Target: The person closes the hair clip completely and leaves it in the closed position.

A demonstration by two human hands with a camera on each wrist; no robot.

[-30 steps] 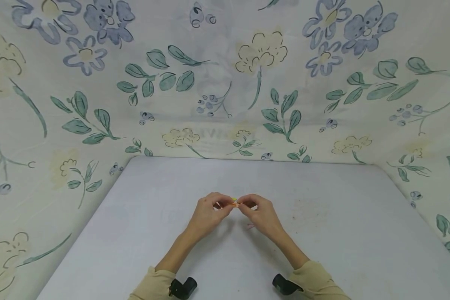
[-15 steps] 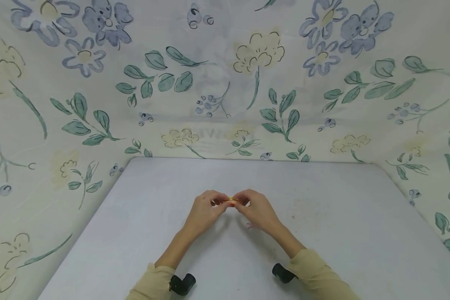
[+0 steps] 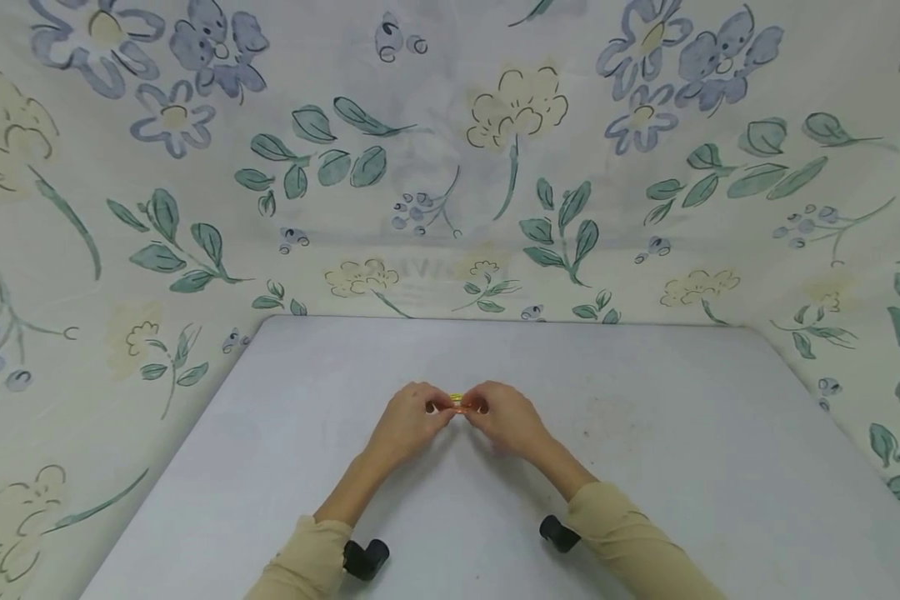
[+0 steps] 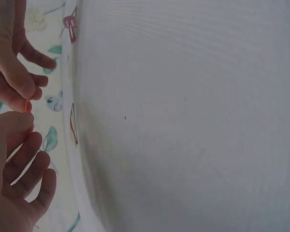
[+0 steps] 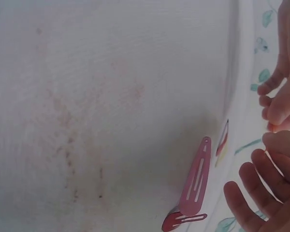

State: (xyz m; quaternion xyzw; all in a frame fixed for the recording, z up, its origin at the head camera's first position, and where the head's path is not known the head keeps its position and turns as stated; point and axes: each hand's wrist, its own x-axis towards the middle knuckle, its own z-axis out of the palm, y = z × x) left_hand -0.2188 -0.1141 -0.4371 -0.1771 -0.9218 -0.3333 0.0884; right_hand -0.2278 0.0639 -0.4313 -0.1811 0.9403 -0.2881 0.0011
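Left hand and right hand shifted slightly left, both pinching small orange piece, faint backdrop lettering illegible

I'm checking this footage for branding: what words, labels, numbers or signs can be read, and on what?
No readable text.
Floral cloth: faint, letter-like marks above the table, too faint to read.
Pink hair clip: no lettering visible.
Orange item between left hand and right hand: too small to tell.
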